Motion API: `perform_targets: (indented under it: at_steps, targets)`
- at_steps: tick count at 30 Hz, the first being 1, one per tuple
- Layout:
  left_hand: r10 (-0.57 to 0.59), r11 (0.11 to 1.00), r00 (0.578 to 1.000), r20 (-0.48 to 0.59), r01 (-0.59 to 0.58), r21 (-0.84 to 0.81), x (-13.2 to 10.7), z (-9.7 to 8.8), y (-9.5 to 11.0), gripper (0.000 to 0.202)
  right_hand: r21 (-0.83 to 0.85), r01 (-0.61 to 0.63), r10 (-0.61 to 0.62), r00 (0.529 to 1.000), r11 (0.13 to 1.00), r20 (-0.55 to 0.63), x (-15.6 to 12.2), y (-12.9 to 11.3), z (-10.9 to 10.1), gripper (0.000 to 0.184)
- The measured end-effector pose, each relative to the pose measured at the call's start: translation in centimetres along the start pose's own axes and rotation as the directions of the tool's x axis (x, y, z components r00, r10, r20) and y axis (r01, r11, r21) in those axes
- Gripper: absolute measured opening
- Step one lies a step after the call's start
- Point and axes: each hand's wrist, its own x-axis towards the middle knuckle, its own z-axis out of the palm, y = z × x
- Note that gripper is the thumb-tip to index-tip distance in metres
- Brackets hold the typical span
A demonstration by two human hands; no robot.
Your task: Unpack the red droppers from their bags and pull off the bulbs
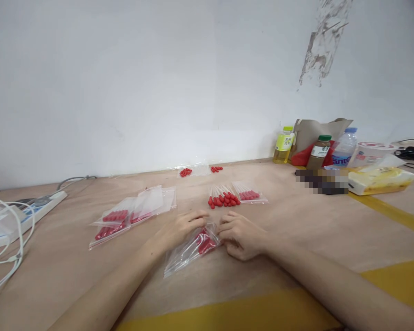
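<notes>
A clear plastic zip bag (184, 253) with red pieces inside lies slanted on the table in front of me. My left hand (188, 225) is closed at its upper left edge, the fingers bent over the film. On the bag's right edge, my right hand (241, 234) is closed with curled fingers; its thumb is partly hidden. Just beyond my hands lies a loose bunch of white sticks with red tips (224, 197). Beside it is a clear bag (250, 193) of similar red-tipped sticks.
Several filled zip bags (112, 220) overlap on the left. Small red pieces (185, 172) rest on plastic near the wall. A power strip (43, 211) with white cables is far left. Bottles (284, 145) and a yellow tissue pack (381, 179) stand at the right.
</notes>
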Motion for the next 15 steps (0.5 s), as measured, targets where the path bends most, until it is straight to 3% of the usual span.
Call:
perform_targets:
  at_steps: [5,8,12,15]
  targets:
    - [-0.029,0.994,0.997,0.071,0.036,-0.102,0.5,0.0,1.3,0.027,0.436,-0.224,0.241,0.97,0.872,0.017,0.3,0.0,0.8,0.03]
    - [-0.133,0.972,0.977,0.166,0.161,-0.17,0.0,-1.2,2.6,0.032,0.52,-0.236,0.26,0.965,0.821,0.027,0.6,-0.1,1.2,0.022]
    - [-0.166,0.942,0.945,0.283,0.236,-0.237,-2.5,-2.5,4.0,0.071,0.624,-0.253,0.234,0.966,0.739,0.114,0.8,-0.1,1.0,0.024]
    - [-0.194,0.929,0.943,0.269,0.265,-0.258,-4.5,-2.0,4.4,0.068,0.713,-0.264,0.212,0.964,0.649,0.163,0.7,-0.1,0.8,0.026]
